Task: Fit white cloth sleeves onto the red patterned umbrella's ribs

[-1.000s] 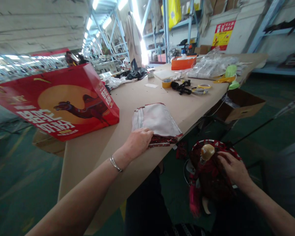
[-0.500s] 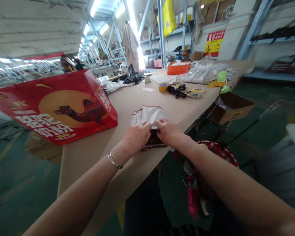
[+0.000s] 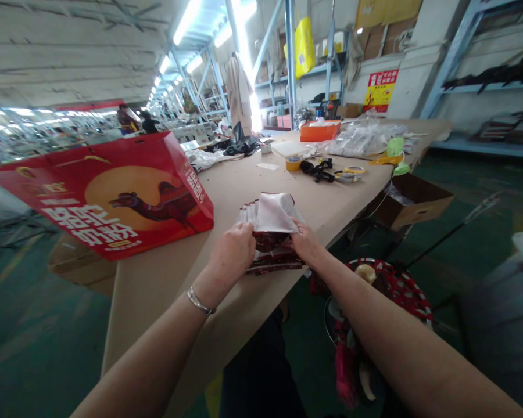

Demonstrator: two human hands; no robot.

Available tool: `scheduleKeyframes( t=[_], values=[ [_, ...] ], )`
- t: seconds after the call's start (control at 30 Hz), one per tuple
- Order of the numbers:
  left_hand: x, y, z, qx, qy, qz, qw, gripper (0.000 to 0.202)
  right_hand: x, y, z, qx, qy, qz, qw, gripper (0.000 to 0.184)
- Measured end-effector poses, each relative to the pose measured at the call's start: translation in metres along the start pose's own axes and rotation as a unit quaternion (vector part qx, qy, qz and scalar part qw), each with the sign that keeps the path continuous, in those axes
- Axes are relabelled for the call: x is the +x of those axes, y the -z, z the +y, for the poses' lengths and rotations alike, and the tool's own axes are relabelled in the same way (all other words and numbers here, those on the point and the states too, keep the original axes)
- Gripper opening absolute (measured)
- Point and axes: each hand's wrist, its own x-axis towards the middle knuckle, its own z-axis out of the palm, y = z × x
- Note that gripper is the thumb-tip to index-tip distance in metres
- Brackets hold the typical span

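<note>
A stack of flat fabric pieces (image 3: 273,212), white on one face and dark red patterned on the other, lies near the front edge of the brown table (image 3: 226,186). My left hand (image 3: 233,252) is closed on the near left edge of the stack. My right hand (image 3: 304,242) grips the near right edge, and the top piece is lifted so its white face tilts up. Both hands pinch the fabric between thumb and fingers.
A large red gift box with a camel picture (image 3: 113,194) lies on the table to the left. Tape rolls (image 3: 293,164), black clips (image 3: 316,169), an orange box (image 3: 319,131) and plastic bags (image 3: 361,136) sit farther back. A red patterned basket (image 3: 387,284) and a cardboard box (image 3: 412,203) stand on the floor at right.
My right hand left the basket on the floor and came up to the fabric stack. Both hands then lifted the near edge of the top piece off the table.
</note>
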Motion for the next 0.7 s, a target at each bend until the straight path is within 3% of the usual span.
scheduleKeyframes(
  t=[0.07, 0.13, 0.17, 0.23, 0.33, 0.4, 0.43, 0.5, 0.6, 0.63, 0.7],
  values=[
    [-0.010, 0.009, 0.003, -0.111, 0.039, 0.061, 0.991, 0.020, -0.010, 0.003, -0.002, -0.066, 0.026, 0.015, 0.997, 0.031],
    [-0.026, 0.017, 0.016, -0.281, 0.095, 0.111, 0.949, 0.016, -0.024, 0.006, -0.005, -0.135, 0.060, 0.013, 0.989, 0.039],
    [-0.035, 0.019, 0.025, -0.376, 0.125, 0.125, 0.910, 0.012, -0.033, 0.007, -0.007, -0.166, 0.078, 0.000, 0.983, 0.046],
    [-0.052, 0.020, 0.043, -0.555, 0.176, 0.132, 0.803, 0.008, -0.050, 0.009, -0.010, -0.215, 0.105, -0.046, 0.970, 0.057],
    [-0.068, 0.014, 0.059, -0.722, 0.243, 0.122, 0.637, 0.019, -0.073, 0.015, -0.016, -0.227, 0.103, -0.097, 0.964, 0.051],
    [-0.074, 0.009, 0.060, -0.755, 0.277, 0.114, 0.583, 0.024, -0.085, 0.022, -0.020, -0.180, 0.080, -0.077, 0.977, 0.039],
    [-0.077, 0.007, 0.060, -0.754, 0.287, 0.104, 0.582, 0.025, -0.091, 0.028, -0.021, -0.148, 0.069, -0.057, 0.985, 0.035],
    [-0.085, 0.002, 0.061, -0.729, 0.283, 0.039, 0.622, 0.023, -0.105, 0.041, -0.024, -0.087, 0.049, -0.010, 0.995, 0.027],
    [-0.102, -0.004, 0.074, -0.667, 0.238, -0.142, 0.691, 0.033, -0.132, 0.060, -0.023, 0.035, -0.012, 0.042, 0.998, 0.010],
    [-0.107, -0.006, 0.080, -0.654, 0.223, -0.196, 0.695, 0.037, -0.143, 0.065, -0.021, 0.103, -0.058, 0.051, 0.992, 0.009],
    [-0.111, -0.008, 0.095, -0.659, 0.210, -0.274, 0.668, 0.040, -0.167, 0.070, -0.018, 0.265, -0.178, 0.054, 0.946, 0.016]
  ],
)
